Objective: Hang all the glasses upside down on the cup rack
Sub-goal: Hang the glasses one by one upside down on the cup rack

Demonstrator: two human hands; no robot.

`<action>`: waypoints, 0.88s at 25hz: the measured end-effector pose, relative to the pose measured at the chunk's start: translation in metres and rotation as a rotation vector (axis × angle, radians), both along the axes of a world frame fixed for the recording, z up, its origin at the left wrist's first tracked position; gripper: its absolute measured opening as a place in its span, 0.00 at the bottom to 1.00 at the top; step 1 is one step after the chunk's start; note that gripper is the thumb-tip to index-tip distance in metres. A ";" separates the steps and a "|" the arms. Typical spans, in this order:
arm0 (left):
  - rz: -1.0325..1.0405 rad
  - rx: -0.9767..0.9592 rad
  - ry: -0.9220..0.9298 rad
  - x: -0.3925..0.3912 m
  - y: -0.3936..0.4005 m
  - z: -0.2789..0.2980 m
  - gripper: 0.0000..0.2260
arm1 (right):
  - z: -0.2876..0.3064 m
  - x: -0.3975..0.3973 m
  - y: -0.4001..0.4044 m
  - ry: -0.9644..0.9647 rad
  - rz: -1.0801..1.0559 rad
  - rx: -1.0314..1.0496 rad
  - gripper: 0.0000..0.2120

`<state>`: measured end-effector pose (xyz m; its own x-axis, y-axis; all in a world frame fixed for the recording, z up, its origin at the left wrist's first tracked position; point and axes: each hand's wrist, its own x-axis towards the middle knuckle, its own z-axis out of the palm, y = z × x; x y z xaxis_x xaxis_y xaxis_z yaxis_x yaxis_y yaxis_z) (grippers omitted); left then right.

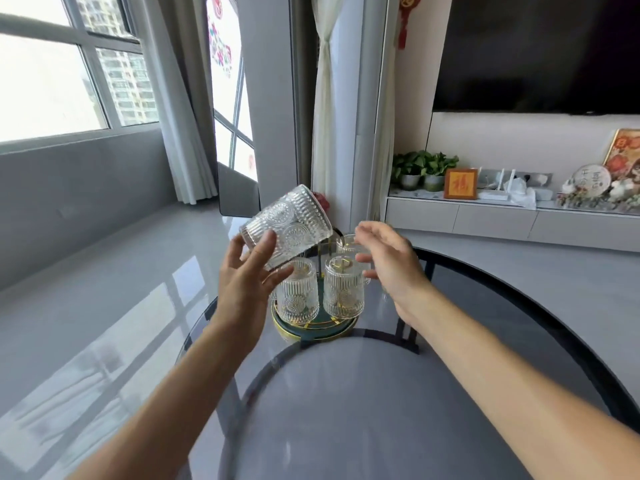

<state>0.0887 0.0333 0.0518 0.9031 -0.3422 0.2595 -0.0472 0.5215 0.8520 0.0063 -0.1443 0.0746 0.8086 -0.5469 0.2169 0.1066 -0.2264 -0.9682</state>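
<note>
A round cup rack with a green and gold base stands on the glass table. Three ribbed clear glasses hang upside down on it: one front left, one front right, one at the back, partly hidden. My left hand grips a fourth embossed glass, tilted on its side above the rack's left part. My right hand hovers just right of the rack, fingers spread, holding nothing.
The round glass table has a dark rim and a metal frame beneath. A TV cabinet with potted plants and ornaments runs along the right wall. Grey glossy floor and windows lie to the left.
</note>
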 end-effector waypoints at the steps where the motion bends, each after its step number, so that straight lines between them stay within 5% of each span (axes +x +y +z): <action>1: 0.028 0.009 0.006 0.010 0.001 0.005 0.14 | 0.003 0.013 -0.003 0.026 -0.075 -0.217 0.15; 4: 0.109 0.025 0.057 0.036 0.002 0.006 0.19 | 0.006 0.055 -0.010 0.187 -0.114 -0.754 0.24; 9: 0.183 0.110 0.069 0.071 0.008 -0.004 0.33 | -0.005 0.099 -0.016 0.287 -0.075 -0.986 0.16; 15: 0.327 0.274 -0.039 0.124 -0.010 0.015 0.35 | -0.019 0.111 -0.019 0.107 -0.196 -0.998 0.17; 22: 0.317 0.870 -0.258 0.168 -0.057 0.041 0.37 | -0.023 0.112 -0.024 0.082 -0.184 -0.983 0.19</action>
<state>0.2567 -0.0238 0.0925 0.9373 -0.2588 0.2335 -0.3176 -0.3581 0.8780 0.1182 -0.1680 0.0519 0.7620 -0.2733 0.5871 -0.0693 -0.9358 -0.3457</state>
